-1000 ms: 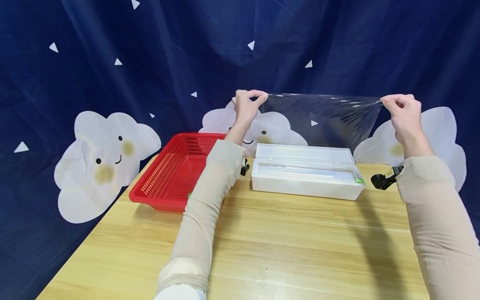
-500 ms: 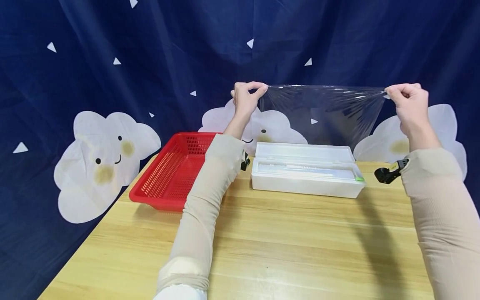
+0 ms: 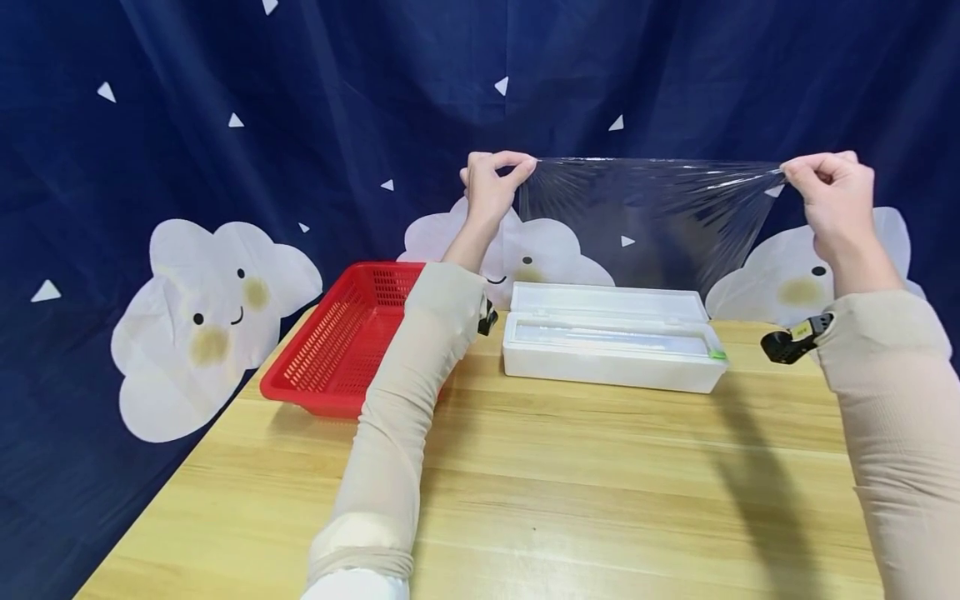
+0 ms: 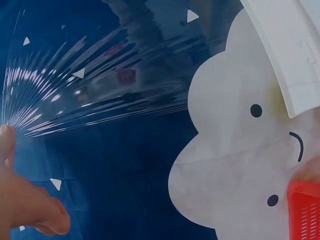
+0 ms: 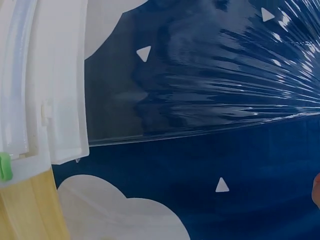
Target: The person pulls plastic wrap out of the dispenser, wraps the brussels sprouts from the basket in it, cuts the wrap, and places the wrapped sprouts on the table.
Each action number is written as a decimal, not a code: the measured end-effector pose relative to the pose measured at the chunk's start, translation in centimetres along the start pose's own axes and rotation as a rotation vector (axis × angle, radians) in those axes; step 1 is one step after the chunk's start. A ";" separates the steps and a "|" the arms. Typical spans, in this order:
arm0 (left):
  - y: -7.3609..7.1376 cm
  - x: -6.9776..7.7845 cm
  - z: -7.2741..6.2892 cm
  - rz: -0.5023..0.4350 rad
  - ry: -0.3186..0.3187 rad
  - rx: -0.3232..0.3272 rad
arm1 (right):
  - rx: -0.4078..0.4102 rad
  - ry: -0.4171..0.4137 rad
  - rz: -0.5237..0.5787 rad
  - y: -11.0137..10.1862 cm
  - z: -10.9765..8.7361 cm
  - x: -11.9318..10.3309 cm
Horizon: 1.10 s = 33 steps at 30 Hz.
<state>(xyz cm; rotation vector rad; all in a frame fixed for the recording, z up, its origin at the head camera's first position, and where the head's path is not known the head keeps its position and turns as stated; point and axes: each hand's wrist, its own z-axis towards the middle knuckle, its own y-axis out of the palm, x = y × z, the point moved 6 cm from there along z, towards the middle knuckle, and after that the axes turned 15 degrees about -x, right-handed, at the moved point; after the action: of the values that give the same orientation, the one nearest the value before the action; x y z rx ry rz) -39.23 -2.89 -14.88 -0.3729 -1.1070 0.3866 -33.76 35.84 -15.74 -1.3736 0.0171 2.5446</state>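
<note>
A sheet of clear plastic wrap (image 3: 645, 208) is stretched upright between my two hands above the table's back edge. My left hand (image 3: 489, 187) pinches its upper left corner between thumb and forefinger. At the upper right corner my right hand (image 3: 840, 196) pinches the film, with creases fanning out from the grip. The film runs down to a long white dispenser box (image 3: 607, 367), whose lid (image 3: 607, 300) is raised at the back. A small green slider (image 3: 717, 354) sits at the box's right end. In the left wrist view, the film (image 4: 100, 85) gathers at the left thumb.
A red plastic basket (image 3: 307, 392) stands left of the box, partly hidden behind the left forearm. The wooden table (image 3: 585, 483) reaches back to a dark blue curtain (image 3: 360, 92) printed with white clouds.
Both hands have risen, pulling the film higher out of the box. The right hand has also moved rightward, so the top edge is stretched wider. Box and basket have stayed in place.
</note>
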 end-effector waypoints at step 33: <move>-1.7 -0.3 -17.8 0.131 0.678 -0.098 | -0.341 -0.197 -0.331 -0.9 -18.2 -2.1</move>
<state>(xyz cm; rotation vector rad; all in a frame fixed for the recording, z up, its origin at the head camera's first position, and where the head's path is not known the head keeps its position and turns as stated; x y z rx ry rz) -22.86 -6.28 -21.39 -0.6110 -0.4404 0.2876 -17.50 33.90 -23.98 -1.1068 -0.6501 2.4548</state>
